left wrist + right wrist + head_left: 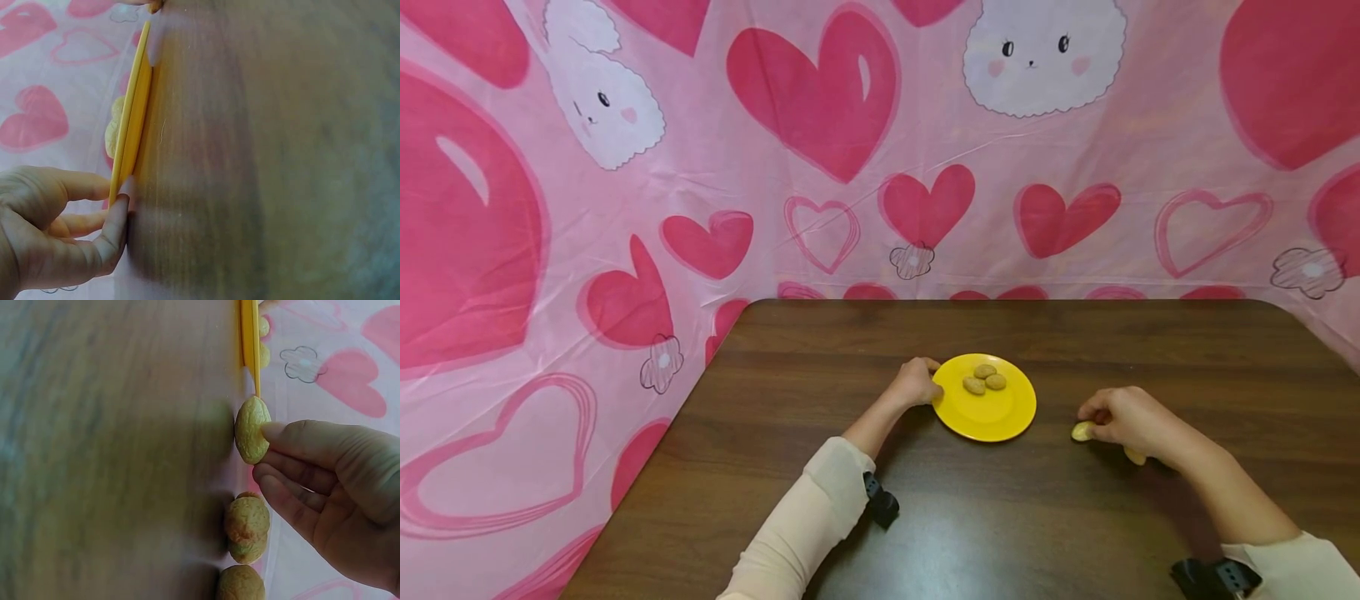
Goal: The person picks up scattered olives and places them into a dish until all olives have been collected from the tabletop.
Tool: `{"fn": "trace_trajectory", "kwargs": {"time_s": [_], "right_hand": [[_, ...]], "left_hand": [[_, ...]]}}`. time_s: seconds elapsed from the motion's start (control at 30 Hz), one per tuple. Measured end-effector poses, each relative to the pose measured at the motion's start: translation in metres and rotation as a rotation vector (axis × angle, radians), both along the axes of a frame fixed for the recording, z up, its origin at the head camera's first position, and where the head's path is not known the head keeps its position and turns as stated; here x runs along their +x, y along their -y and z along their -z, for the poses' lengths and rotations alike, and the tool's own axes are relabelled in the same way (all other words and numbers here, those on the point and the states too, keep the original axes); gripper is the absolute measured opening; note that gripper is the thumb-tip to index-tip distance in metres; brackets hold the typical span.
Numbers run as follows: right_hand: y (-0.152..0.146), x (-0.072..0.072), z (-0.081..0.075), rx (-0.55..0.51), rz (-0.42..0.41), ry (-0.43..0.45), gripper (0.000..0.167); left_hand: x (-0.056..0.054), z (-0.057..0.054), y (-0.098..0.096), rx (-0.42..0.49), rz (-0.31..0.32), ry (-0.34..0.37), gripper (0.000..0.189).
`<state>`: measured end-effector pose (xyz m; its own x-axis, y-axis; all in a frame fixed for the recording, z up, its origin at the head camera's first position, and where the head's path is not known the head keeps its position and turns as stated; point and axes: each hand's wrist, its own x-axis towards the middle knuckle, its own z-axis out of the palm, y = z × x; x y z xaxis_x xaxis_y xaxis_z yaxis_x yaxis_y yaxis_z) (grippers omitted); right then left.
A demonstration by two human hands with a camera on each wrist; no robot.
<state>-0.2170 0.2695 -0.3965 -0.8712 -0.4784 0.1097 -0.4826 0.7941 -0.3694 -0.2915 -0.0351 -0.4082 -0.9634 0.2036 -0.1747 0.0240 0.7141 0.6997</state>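
At the middle of the table, my left hand (916, 382) pinches the left rim of a round yellow plate (955, 414). In the left wrist view, that hand's fingers lie on both sides of the plate's edge. Three small potatoes (985, 371) lie together on the plate. To its right, my right hand (1131, 418) holds another small potato (252, 431), pale yellow and oval, between thumb and fingers at table height. Behind it, in the right wrist view, are more browner potatoes (248, 519), mostly hidden by the hand in the head view.
The brown wooden table (820, 358) has rounded far corners. Behind and to the left of it hangs a pink cloth (760, 167) printed with hearts and rabbit faces. Black straps with cameras (882, 503) sit on both wrists.
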Motion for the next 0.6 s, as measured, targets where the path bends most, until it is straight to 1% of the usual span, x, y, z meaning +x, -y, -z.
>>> {"fn": "trace_trajectory", "kwargs": {"time_s": [0.3, 0.6], "right_hand": [[0.0005, 0.0019, 0.0013, 0.004, 0.012, 0.051, 0.014], [0.0019, 0.0011, 0.0029, 0.010, -0.004, 0.039, 0.016]], "left_hand": [[0.0000, 0.0016, -0.0001, -0.009, -0.005, -0.012, 0.045], [0.0000, 0.0010, -0.0006, -0.017, -0.008, -0.010, 0.046]]}}
